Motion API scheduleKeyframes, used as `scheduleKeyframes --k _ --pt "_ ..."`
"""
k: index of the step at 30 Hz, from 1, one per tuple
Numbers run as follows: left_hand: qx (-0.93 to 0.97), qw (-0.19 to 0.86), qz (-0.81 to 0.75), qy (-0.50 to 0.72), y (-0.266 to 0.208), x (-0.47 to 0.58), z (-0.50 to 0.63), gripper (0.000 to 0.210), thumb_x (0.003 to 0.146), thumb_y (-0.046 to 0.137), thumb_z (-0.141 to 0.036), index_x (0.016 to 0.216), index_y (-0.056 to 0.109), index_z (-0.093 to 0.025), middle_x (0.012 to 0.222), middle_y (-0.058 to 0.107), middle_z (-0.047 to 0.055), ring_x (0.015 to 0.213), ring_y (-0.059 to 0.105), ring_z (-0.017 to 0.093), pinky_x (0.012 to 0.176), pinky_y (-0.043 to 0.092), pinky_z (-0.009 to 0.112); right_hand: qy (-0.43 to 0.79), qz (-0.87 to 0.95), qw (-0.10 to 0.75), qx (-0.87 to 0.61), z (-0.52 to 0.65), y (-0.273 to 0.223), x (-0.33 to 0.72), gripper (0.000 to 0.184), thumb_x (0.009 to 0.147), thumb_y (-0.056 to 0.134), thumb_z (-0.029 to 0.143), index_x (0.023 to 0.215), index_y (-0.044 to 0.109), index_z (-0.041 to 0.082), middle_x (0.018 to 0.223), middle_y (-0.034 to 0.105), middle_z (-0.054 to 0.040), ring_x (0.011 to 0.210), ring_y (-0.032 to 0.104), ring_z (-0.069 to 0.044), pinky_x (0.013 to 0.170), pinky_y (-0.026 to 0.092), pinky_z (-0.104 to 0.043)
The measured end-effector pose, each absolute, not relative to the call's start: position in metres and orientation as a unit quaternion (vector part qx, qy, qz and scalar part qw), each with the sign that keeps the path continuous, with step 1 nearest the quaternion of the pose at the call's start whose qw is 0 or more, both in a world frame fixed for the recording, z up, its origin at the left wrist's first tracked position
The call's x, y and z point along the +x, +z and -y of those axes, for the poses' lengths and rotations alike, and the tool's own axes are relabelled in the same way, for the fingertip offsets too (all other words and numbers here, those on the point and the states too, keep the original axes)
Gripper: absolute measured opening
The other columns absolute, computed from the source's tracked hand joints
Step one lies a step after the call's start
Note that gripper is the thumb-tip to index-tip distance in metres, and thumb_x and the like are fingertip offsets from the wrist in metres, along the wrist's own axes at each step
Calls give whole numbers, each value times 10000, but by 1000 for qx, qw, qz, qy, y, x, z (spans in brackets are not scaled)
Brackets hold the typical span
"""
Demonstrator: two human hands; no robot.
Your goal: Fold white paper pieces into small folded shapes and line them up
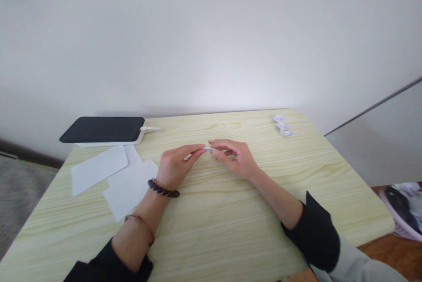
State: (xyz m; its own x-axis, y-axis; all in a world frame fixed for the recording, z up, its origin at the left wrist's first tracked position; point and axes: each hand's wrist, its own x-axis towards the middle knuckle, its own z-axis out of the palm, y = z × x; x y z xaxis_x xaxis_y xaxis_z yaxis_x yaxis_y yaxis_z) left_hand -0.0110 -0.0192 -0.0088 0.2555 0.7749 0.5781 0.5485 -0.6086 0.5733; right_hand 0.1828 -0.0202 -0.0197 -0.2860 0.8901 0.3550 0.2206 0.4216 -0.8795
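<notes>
Small white paper piece [209, 149], narrow and apparently folded, held near the middle of the pale wood-grain surface [217, 233]. Whether it touches the surface below cannot be told; the fingers hide most of it, folds included.

Left hand [172, 167]: thumb and forefinger pinched together on the piece's left end. Right hand [238, 157]: fingertips and thumb closed on the right end, remaining fingers loosely curled. Tips of the two hands nearly meet.

Likeliest trouble is here: little paper to grip, so a slack pinch could let one end slip or a crease spring back. Opposite pulls from the two hands might tear it; uneven pressure could skew a fold.

Just beside the left wrist, with its beaded bracelet [163, 190]: a white sheet [130, 189], partly behind the wrist in this view. Further left, another sheet [99, 170] overlaps the loose group. A sideways sweep of that forearm might drag or crumple them.

Beyond the sheets, at the far left: a dark-screened phone [103, 129] atop a white block [108, 144], with a white cable [151, 129] at its right end. A snagged cable could shift the phone.

Far right, well apart from the right hand: three small folded papers [283, 126] in a close cluster. Light things, by the look of them; a brushing sleeve or a draught could scatter them.
</notes>
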Motion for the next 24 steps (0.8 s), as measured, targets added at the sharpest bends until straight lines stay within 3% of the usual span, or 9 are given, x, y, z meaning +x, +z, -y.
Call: scheduleKeyframes --k 5,11,24 --pt "788 110 -423 434 -11 -11 20 136 821 639 -298 877 743 -229 861 754 -3 725 715 158 691 571 223 188 790 457 -363 20 -18 185 156 863 583 288 944 685 203 894 720 -40 760 667 -125 662 581 -228" --pt "793 128 -404 437 -11 -10 20 139 815 643 -301 889 742 -238 889 751 0 753 719 172 724 580 247 116 811 445 -362 17 -20 187 152 882 575 289 920 699 211 850 726 -38 741 663 -128 683 540 -230" --pt "718 340 -464 393 -4 -4 19 240 848 571 -374 829 699 -171 711 731 20 669 696 157 639 554 219 288 742 441 -414 20 -14 184 211 857 589 362 841 717 196 748 710 -20 605 655 -104 584 518 -200"
